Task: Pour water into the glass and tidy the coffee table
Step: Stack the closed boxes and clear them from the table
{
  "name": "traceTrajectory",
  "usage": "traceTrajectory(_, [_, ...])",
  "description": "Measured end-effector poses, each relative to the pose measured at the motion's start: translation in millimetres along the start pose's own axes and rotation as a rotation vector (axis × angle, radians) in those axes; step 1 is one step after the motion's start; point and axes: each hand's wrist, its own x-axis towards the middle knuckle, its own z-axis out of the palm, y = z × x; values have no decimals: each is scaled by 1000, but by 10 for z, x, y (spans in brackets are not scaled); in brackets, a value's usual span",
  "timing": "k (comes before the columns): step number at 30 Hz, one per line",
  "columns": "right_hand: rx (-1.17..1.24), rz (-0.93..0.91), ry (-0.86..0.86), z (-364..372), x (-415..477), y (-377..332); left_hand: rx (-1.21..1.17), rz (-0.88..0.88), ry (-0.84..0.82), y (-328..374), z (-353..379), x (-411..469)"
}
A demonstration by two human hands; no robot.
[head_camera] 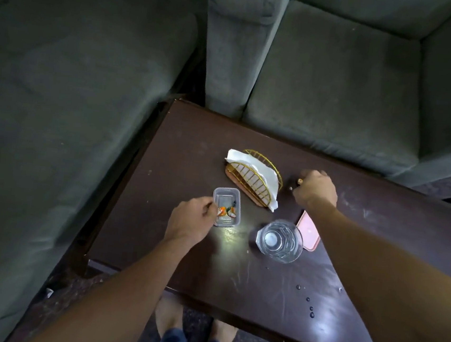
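The glass (279,239), already holding water, stands on the dark counter (182,150) between the two forearms. It is just beside a pink lid (307,228) that is partly covered by the right forearm. The left hand (191,218) is held at the left wall of a small clear container (226,191), in which a few coloured pieces (226,211) lie. Its fingers are curled, but it cannot be told whether a piece is pinched or only the rim touched. The right hand (316,190) is placed beyond the glass, just right of the napkin holder (254,177). Its fingers are closed round a small object (299,181), of which only a yellowish tip is shown.

Pouring appears to be done, and the tidying is judged to be in hand. The chief risk is posed by the right forearm: if it is drawn back low, the glass could be clipped and tipped, and the lid dragged along. The light container could be shoved or upset by a hurried left hand. The water drops (311,308) near the front edge could be smeared by an arm.

Open room is left on the counter's near half and at its far-left corner. The far and left edges are hemmed in by the sofa (60,99), so withdrawal is best made upward and toward the body.
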Motion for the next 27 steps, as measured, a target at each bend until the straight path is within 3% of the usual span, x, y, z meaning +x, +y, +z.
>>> traceTrajectory(8, [-176,-124,19,161,97,77,-19,14,-7,81,75,41])
traceTrajectory(14, [126,-125,339,42,-174,-56,-30,-7,-24,105,98,45])
traceTrajectory(17, [262,-338,456,-3,-455,-224,-14,3,-49,133,88,36])
traceTrajectory(20, [249,-636,416,50,-743,-384,3,-1,-70,149,60,22])
traceTrajectory(23, [124,-834,325,157,-919,-478,10,-12,-93,134,49,18])
traceTrajectory(27, [-147,-925,268,281,-949,-454,21,-3,-106,91,29,62])
